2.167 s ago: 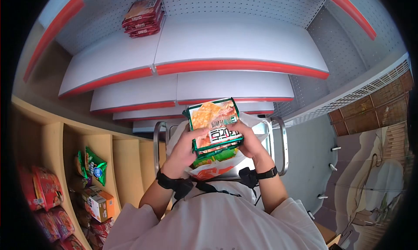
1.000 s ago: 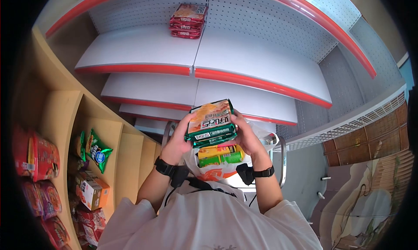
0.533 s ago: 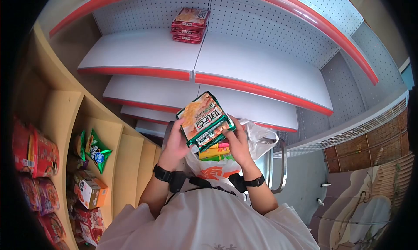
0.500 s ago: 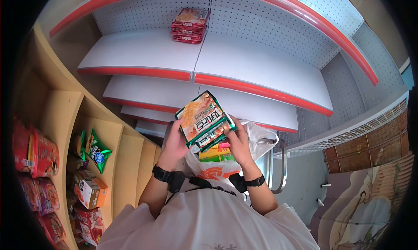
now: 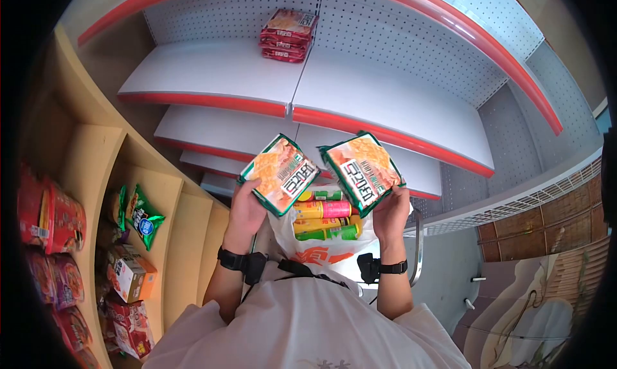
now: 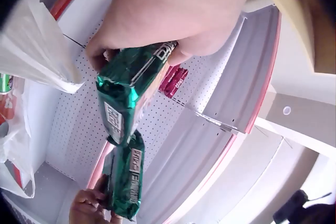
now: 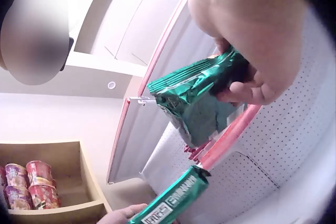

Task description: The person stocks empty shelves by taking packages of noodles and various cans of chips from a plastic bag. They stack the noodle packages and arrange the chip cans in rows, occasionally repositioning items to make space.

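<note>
In the head view my left hand (image 5: 247, 209) grips a green-edged cracker packet (image 5: 280, 175), thumb on its front. My right hand (image 5: 391, 217) holds a matching packet (image 5: 364, 172) by its lower right corner. The two packets tilt away from each other, with a narrow gap between them. Below them a white plastic bag (image 5: 321, 252) stands with its mouth spread, holding several yellow, pink and green cylindrical packages (image 5: 321, 209). The left wrist view shows my left hand (image 6: 173, 14) pinching its packet (image 6: 131, 77); in the right wrist view my right hand (image 7: 257, 40) grips the other (image 7: 194, 108).
Several red packets (image 5: 286, 36) are stacked on a white shelf (image 5: 212, 70) with a red front edge. A wooden shelf unit (image 5: 138, 141) on the left holds a green snack bag (image 5: 145, 218), boxes and red tubs (image 5: 64, 218). A metal frame (image 5: 419, 247) stands right of the bag.
The packets, stacked together between both hands, are now apart, one in each hand. My right hand has moved right and up, uncovering more of the bag's contents. The view has shifted slightly.
</note>
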Demonstrator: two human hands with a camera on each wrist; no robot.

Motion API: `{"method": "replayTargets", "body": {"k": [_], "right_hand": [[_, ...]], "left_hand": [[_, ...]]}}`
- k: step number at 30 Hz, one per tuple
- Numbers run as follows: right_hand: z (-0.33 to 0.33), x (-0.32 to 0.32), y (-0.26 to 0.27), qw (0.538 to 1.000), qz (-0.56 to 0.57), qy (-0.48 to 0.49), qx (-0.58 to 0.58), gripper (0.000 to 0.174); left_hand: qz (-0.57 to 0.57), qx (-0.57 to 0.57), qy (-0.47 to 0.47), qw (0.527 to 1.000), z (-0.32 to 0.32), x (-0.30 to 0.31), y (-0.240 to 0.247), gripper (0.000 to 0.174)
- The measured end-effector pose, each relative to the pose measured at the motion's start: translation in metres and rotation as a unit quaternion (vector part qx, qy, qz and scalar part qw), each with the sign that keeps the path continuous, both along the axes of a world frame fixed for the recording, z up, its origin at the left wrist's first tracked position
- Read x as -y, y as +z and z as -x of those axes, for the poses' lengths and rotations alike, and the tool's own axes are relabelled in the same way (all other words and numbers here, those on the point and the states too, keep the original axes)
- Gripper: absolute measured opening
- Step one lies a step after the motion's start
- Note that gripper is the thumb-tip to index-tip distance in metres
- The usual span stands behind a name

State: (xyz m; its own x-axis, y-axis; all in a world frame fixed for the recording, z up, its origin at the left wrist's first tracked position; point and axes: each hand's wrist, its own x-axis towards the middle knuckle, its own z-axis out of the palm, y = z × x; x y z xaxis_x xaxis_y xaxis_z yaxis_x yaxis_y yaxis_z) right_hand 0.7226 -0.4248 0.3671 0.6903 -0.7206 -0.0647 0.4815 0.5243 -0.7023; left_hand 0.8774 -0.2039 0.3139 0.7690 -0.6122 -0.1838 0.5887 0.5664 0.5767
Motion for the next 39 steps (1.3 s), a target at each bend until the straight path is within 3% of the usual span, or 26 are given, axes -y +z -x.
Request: {"method": "replayTargets", "body": {"k": [2,4,6,11,14,18,19,23,26,28,29,30,32,34,35,36,38,39], "right_hand": [[-0.006,-0.002,-0.006,0.995,-0.003,0.1,-0.025,0.038],[-0.018,-0.011,-0.016,0.99,0.023,0.134,-0.026,0.044],[-0.026,-0.015,-0.018,0.985,0.081,0.141,-0.055,0.039],[-0.022,-0.002,-0.027,0.975,0.055,0.192,-0.092,0.038],[-0.019,0.001,-0.026,0.967,0.04,0.23,-0.103,0.038],[-0.013,0.002,-0.024,0.957,0.049,0.261,-0.114,0.038],[-0.011,0.001,-0.017,0.955,0.081,0.258,-0.123,0.038],[-0.004,0.001,-0.013,0.955,0.134,0.207,-0.165,0.037],[-0.004,0.006,-0.007,0.964,0.126,0.172,-0.16,0.035],[-0.008,0.01,0.003,0.964,0.106,0.186,-0.16,0.037],[-0.008,0.012,0.009,0.948,0.144,0.213,-0.189,0.036],[-0.011,0.013,0.008,0.948,0.143,0.213,-0.19,0.036],[-0.015,0.015,0.006,0.878,0.245,0.353,-0.21,0.037],[-0.022,0.006,0.007,0.856,0.271,0.387,-0.211,0.04],[-0.023,-0.002,0.009,0.837,0.329,0.368,-0.235,0.042],[-0.024,-0.009,0.008,0.815,0.385,0.348,-0.258,0.045],[-0.027,-0.023,-0.005,0.827,0.391,0.325,-0.241,0.042],[-0.029,-0.03,-0.008,0.796,0.427,0.346,-0.252,0.039]], "left_hand": [[-0.023,0.027,-0.002,0.999,0.007,0.004,-0.006,0.05],[-0.046,0.055,-0.006,0.997,0.018,0.006,-0.003,0.052],[0.045,0.023,-0.074,0.996,0.026,0.003,0.004,0.054],[0.158,-0.06,-0.158,0.973,0.024,-0.013,0.001,0.059],[-0.011,-0.115,-0.167,0.979,0.021,-0.008,0.003,0.082],[-0.064,-0.056,-0.203,0.975,0.018,0.004,-0.032,0.062],[-0.094,-0.01,-0.182,0.979,0.021,0.006,-0.027,0.049],[-0.047,-0.015,-0.117,0.992,0.022,0.009,-0.028,0.035],[-0.066,0.04,-0.083,0.994,0.027,0.012,0.006,0.034],[-0.074,0.044,-0.084,0.993,0.019,0.013,-0.005,0.035],[-0.028,0.028,-0.14,0.989,0.014,0.014,-0.011,0.036],[0.017,0.012,-0.196,0.98,0.012,0.015,-0.012,0.037],[0.027,-0.041,-0.233,0.971,0.014,0.012,-0.013,0.042],[-0.042,-0.073,-0.294,0.952,0.017,0.006,-0.02,0.048],[-0.11,0.037,-0.289,0.95,0.018,0.003,-0.022,0.063],[-0.111,0.035,-0.289,0.95,0.024,-0.001,-0.019,0.063],[-0.094,0.11,-0.337,0.93,0.041,-0.008,-0.007,0.079],[-0.119,0.13,-0.363,0.915,0.046,-0.005,-0.009,0.088]]}}
